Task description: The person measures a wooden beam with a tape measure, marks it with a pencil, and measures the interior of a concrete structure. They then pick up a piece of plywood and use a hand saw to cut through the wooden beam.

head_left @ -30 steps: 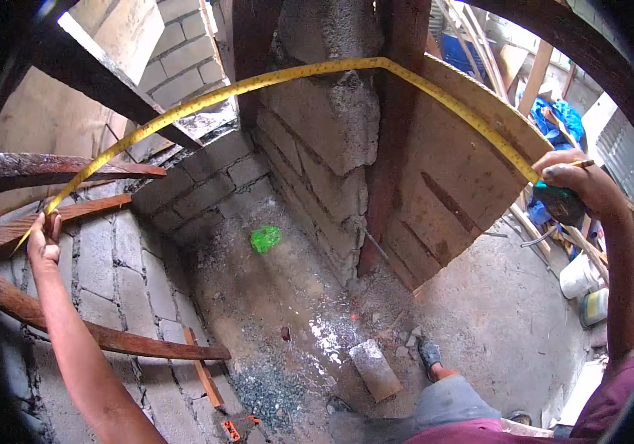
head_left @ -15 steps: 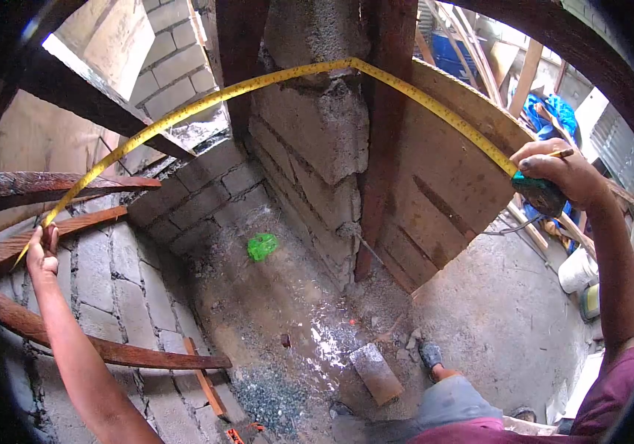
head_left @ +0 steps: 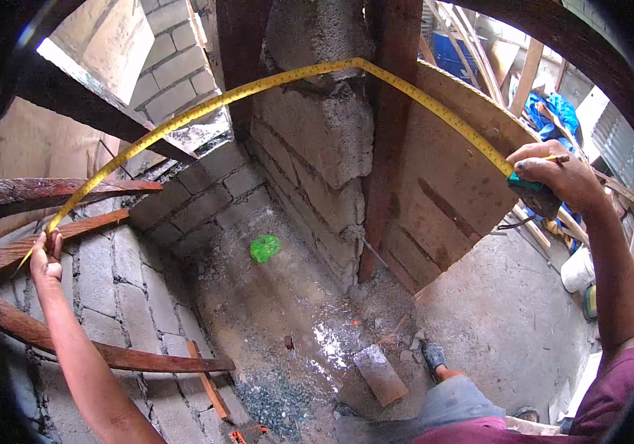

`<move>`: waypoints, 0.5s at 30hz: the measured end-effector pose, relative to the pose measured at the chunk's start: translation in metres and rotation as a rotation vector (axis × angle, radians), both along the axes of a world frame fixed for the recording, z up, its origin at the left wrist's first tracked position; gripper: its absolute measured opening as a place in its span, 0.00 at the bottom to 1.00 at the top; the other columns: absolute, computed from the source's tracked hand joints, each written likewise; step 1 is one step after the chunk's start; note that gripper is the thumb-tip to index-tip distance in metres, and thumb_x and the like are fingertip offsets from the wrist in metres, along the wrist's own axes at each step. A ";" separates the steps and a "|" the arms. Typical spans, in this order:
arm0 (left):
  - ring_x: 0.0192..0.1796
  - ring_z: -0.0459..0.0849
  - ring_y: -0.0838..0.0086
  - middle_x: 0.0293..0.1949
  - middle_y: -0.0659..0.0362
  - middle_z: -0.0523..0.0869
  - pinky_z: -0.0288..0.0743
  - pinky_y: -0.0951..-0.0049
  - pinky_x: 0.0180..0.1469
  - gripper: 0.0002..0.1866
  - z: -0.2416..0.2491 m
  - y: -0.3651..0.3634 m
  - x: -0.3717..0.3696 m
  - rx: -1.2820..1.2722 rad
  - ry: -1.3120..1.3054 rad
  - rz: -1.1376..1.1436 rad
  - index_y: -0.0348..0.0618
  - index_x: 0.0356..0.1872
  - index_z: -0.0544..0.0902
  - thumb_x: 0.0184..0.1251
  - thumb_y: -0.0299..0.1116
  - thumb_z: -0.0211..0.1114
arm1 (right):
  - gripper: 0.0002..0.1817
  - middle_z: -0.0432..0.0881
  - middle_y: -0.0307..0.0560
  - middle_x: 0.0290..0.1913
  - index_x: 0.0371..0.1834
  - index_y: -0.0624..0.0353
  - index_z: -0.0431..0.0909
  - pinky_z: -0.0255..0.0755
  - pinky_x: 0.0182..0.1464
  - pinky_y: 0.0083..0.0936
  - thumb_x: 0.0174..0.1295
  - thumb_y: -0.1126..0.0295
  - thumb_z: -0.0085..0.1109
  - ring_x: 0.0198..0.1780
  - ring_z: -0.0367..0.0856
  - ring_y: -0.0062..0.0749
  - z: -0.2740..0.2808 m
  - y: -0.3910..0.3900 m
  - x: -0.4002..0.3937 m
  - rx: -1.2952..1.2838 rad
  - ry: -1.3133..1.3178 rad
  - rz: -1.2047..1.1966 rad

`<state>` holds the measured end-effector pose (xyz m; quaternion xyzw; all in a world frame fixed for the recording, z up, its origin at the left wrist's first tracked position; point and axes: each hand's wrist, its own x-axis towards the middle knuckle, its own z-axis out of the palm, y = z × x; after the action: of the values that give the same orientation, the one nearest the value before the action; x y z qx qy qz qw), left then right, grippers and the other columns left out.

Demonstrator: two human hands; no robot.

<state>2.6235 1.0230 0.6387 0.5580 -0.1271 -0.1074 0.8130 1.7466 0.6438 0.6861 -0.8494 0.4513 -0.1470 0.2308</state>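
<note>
A yellow tape measure blade (head_left: 254,86) arches across the view from one hand to the other, with a bend near its top. At the far left, my left hand (head_left: 48,259) pinches the blade close to its free end, beside a reddish wooden beam (head_left: 80,228). My right hand (head_left: 565,177) is wrapped round the dark and teal tape measure case (head_left: 533,195) at the right. A pencil (head_left: 558,158) sticks out between the fingers of that same hand.
A block wall corner (head_left: 343,140) and a dark wooden post (head_left: 394,126) stand in the middle, with a plywood panel (head_left: 443,185) beside them. Below lie a loose block (head_left: 380,375), gravel (head_left: 276,403) and a green plastic bag (head_left: 264,249). White bucket (head_left: 577,270) at right.
The view has shifted slightly. My left hand sits a little lower and to the right in view, my right hand a little to the left. Both keep hold of the tape measure.
</note>
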 end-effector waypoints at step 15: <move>0.49 0.89 0.63 0.45 0.49 0.89 0.89 0.68 0.52 0.12 0.006 0.005 0.007 -0.032 -0.008 0.006 0.30 0.48 0.81 0.73 0.30 0.62 | 0.23 0.84 0.49 0.39 0.44 0.67 0.85 0.75 0.49 0.27 0.63 0.55 0.56 0.41 0.82 0.31 0.000 -0.004 -0.002 0.025 0.032 -0.018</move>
<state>2.6301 1.0280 0.6443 0.5457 -0.1304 -0.1006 0.8217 1.7442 0.6401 0.6863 -0.8446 0.4644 -0.1298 0.2326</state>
